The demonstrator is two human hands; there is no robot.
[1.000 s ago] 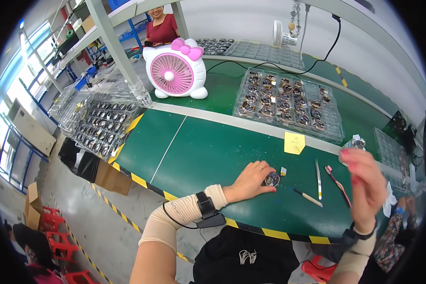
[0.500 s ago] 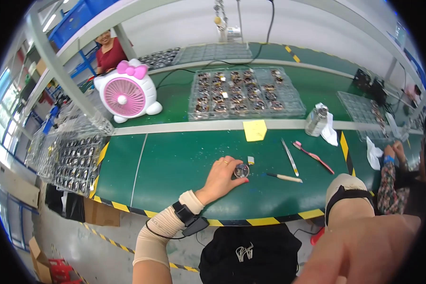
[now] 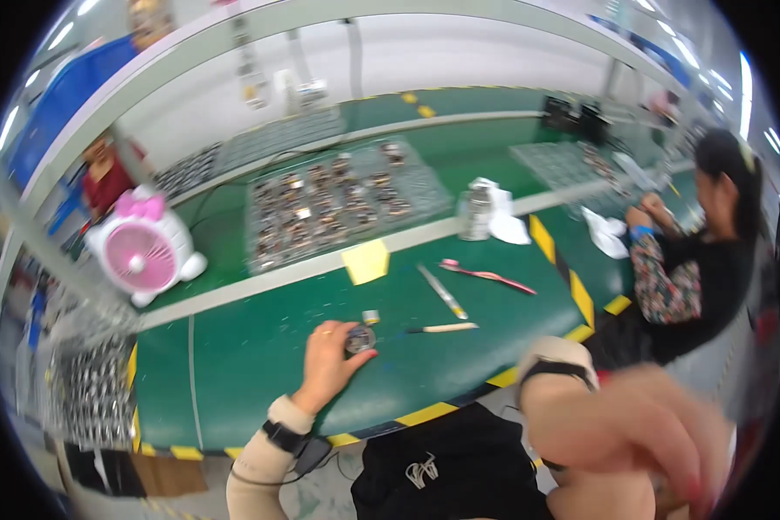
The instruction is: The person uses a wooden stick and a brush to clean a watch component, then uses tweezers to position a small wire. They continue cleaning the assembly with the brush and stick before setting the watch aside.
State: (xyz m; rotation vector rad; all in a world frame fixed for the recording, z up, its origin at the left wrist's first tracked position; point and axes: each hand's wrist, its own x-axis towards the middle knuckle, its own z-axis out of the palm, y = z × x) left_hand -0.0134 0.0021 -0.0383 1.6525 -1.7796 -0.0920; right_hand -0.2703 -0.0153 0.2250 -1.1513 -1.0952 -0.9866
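On the green bench, my left hand (image 3: 327, 357) has its thumb and fingers closed round the sides of a small round metallic part (image 3: 360, 339). A small pale square piece (image 3: 371, 317) lies just beyond that part. Raised close to the camera at the lower right is my right hand (image 3: 646, 425), smeared by motion, so its fingers cannot be read clearly. Between the two hands lie a tool with a pale handle and dark tip (image 3: 444, 328), tweezers (image 3: 442, 291) and a pink toothbrush (image 3: 489, 276).
Behind the bench's rail, a clear tray (image 3: 338, 234) holds several round parts. A pink-and-white fan (image 3: 139, 251) stands left, near stacked trays (image 3: 95, 386). A yellow note (image 3: 367, 261), a bottle (image 3: 475, 211) and white tissue (image 3: 508, 221) sit near the rail. A co-worker (image 3: 711, 260) sits right.
The view has swung right, so bench things appear further left and the co-worker shows more fully. My left hand keeps its hold on the round part. My right hand has moved and turned, blurred.
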